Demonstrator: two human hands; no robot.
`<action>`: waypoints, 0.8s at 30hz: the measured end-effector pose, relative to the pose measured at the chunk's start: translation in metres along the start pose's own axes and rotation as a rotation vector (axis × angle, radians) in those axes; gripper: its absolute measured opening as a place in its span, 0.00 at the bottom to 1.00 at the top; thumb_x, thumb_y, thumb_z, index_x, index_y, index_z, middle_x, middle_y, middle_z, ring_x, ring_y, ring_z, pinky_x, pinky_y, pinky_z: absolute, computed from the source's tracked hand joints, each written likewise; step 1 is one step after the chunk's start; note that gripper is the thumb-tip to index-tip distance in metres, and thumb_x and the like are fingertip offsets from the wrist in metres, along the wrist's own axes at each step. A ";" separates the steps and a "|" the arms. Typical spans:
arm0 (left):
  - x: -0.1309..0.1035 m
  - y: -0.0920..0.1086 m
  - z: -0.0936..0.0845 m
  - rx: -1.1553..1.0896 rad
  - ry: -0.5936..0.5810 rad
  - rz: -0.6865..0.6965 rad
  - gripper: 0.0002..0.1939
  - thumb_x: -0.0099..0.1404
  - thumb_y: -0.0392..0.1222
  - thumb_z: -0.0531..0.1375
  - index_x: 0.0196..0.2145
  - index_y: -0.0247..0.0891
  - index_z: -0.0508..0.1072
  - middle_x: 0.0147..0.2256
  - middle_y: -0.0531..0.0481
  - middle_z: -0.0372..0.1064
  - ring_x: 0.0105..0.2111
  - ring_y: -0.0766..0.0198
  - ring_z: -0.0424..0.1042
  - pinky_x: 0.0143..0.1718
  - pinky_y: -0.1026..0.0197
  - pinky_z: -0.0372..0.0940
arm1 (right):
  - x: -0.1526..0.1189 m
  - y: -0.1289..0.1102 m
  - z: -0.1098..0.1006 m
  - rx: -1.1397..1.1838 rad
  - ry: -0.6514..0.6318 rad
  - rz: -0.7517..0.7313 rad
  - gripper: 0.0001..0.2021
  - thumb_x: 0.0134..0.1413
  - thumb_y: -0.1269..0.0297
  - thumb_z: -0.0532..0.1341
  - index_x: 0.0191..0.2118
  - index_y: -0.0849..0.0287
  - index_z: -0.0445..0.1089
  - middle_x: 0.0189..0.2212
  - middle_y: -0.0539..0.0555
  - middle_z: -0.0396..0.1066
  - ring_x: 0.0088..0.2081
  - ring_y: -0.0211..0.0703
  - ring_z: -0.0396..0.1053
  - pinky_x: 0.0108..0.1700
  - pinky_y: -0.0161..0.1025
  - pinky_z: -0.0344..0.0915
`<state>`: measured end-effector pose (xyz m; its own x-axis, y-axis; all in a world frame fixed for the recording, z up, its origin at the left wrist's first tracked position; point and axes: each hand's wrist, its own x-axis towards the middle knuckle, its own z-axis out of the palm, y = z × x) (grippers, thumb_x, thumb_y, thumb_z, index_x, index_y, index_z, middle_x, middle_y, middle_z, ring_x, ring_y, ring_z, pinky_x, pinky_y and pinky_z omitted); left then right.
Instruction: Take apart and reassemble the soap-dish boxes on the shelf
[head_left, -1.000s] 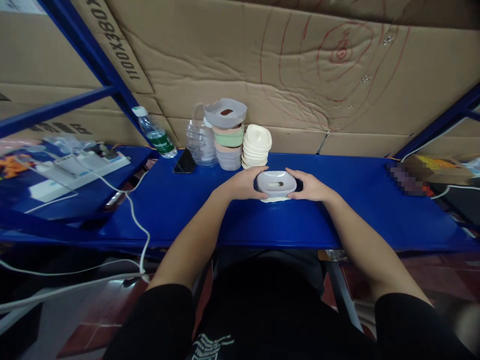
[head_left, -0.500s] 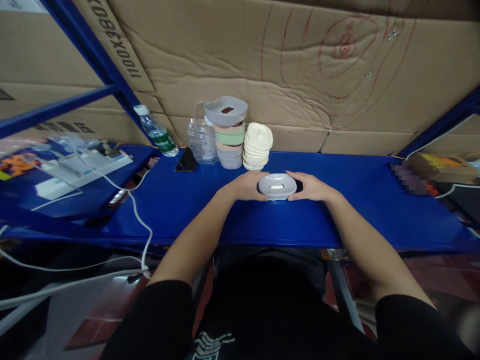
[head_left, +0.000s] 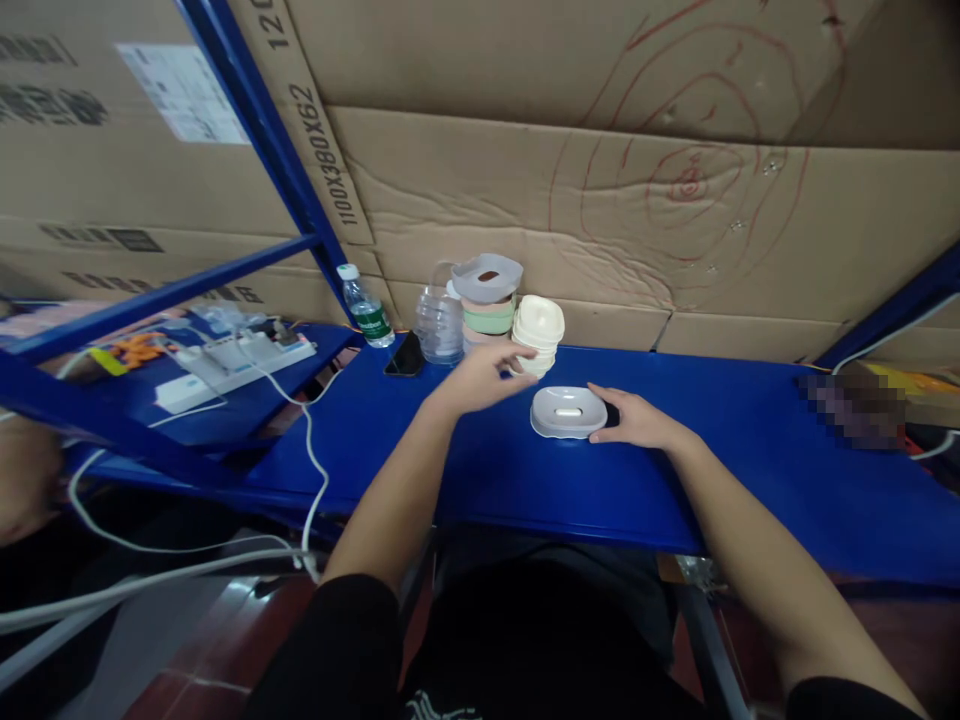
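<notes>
A grey oval tray with a pale slot in its middle (head_left: 568,412) rests on the blue table. My right hand (head_left: 634,417) grips its right end between thumb and fingers. Off the tray, up and to its left, my left hand (head_left: 491,378) is raised with fingers apart, holding nothing visible. Just behind that hand stands a stack of cream bowls (head_left: 538,322). Beside them is a pile of green and pink containers (head_left: 489,318) topped by a grey piece (head_left: 487,277) with a brown slot; my left hand hides its lower part.
Clear plastic containers (head_left: 439,325), a black phone (head_left: 405,355) and a water bottle (head_left: 367,308) stand at the back left of the blue table (head_left: 495,490). Farther left are a power strip (head_left: 232,375), white cables and another person's arm (head_left: 26,480). Cardboard walls the back.
My left hand has let go of the grey tray and moved left towards the stacks. My right hand stays on the tray. The camera view has shifted, and another person's arm shows at left.
</notes>
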<state>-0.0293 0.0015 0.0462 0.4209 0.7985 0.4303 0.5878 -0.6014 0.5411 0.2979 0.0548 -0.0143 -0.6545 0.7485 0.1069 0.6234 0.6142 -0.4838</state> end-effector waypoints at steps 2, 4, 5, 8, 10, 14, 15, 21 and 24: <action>0.007 -0.003 -0.032 -0.039 0.308 0.021 0.18 0.67 0.51 0.64 0.49 0.39 0.79 0.39 0.46 0.80 0.37 0.61 0.77 0.42 0.57 0.72 | 0.000 0.000 0.000 0.002 -0.010 0.005 0.55 0.46 0.38 0.73 0.74 0.57 0.55 0.70 0.66 0.59 0.70 0.68 0.59 0.71 0.66 0.54; 0.019 -0.014 -0.070 0.030 0.663 0.020 0.13 0.67 0.49 0.63 0.43 0.40 0.79 0.40 0.47 0.79 0.39 0.61 0.77 0.44 0.58 0.72 | 0.000 0.001 0.000 0.010 -0.014 0.004 0.55 0.46 0.38 0.73 0.74 0.57 0.55 0.70 0.66 0.59 0.70 0.69 0.59 0.71 0.66 0.54; 0.028 -0.024 -0.090 0.070 0.805 -0.013 0.11 0.67 0.49 0.63 0.42 0.40 0.78 0.40 0.48 0.79 0.40 0.61 0.76 0.45 0.58 0.71 | 0.000 0.001 0.000 0.015 -0.012 0.002 0.55 0.45 0.38 0.73 0.74 0.57 0.55 0.70 0.66 0.58 0.70 0.69 0.59 0.71 0.67 0.54; 0.054 -0.061 -0.140 0.205 0.942 -0.177 0.10 0.68 0.45 0.60 0.43 0.40 0.77 0.41 0.47 0.78 0.41 0.59 0.76 0.47 0.56 0.70 | 0.000 0.001 0.001 0.020 -0.004 0.004 0.56 0.45 0.38 0.73 0.75 0.57 0.54 0.71 0.65 0.58 0.70 0.69 0.59 0.71 0.66 0.54; 0.068 -0.085 -0.160 0.304 0.847 -0.303 0.12 0.66 0.42 0.60 0.45 0.38 0.78 0.44 0.46 0.78 0.42 0.57 0.75 0.50 0.54 0.69 | 0.000 0.000 0.001 0.023 -0.007 0.009 0.56 0.45 0.38 0.73 0.74 0.57 0.55 0.71 0.65 0.58 0.70 0.69 0.59 0.71 0.66 0.54; 0.081 -0.113 -0.171 0.471 0.510 -0.465 0.19 0.62 0.41 0.62 0.50 0.36 0.78 0.49 0.43 0.78 0.48 0.52 0.74 0.54 0.53 0.65 | 0.000 -0.001 0.000 0.026 -0.007 0.009 0.55 0.44 0.38 0.74 0.74 0.56 0.55 0.70 0.66 0.59 0.70 0.69 0.59 0.70 0.67 0.54; 0.083 -0.115 -0.169 0.499 0.445 -0.482 0.20 0.62 0.42 0.62 0.51 0.36 0.78 0.49 0.42 0.78 0.49 0.51 0.74 0.54 0.53 0.65 | 0.000 -0.001 0.000 0.023 -0.006 0.005 0.55 0.44 0.38 0.74 0.74 0.55 0.55 0.70 0.66 0.60 0.70 0.69 0.59 0.70 0.67 0.54; 0.097 -0.110 -0.160 0.637 0.260 -0.579 0.21 0.64 0.45 0.63 0.54 0.39 0.78 0.53 0.41 0.76 0.53 0.46 0.72 0.54 0.47 0.64 | -0.001 -0.001 0.000 0.023 -0.004 -0.003 0.55 0.44 0.39 0.74 0.74 0.53 0.55 0.70 0.65 0.59 0.70 0.68 0.59 0.70 0.67 0.55; 0.102 -0.108 -0.158 0.689 0.248 -0.603 0.20 0.66 0.45 0.63 0.55 0.39 0.77 0.52 0.42 0.76 0.54 0.48 0.70 0.56 0.46 0.62 | -0.001 -0.003 -0.001 0.027 -0.001 -0.010 0.55 0.45 0.39 0.74 0.74 0.53 0.55 0.70 0.65 0.59 0.69 0.68 0.60 0.70 0.67 0.55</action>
<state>-0.1594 0.1436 0.1460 -0.1990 0.8941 0.4012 0.9699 0.1211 0.2111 0.2975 0.0522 -0.0121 -0.6611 0.7421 0.1106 0.6051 0.6146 -0.5061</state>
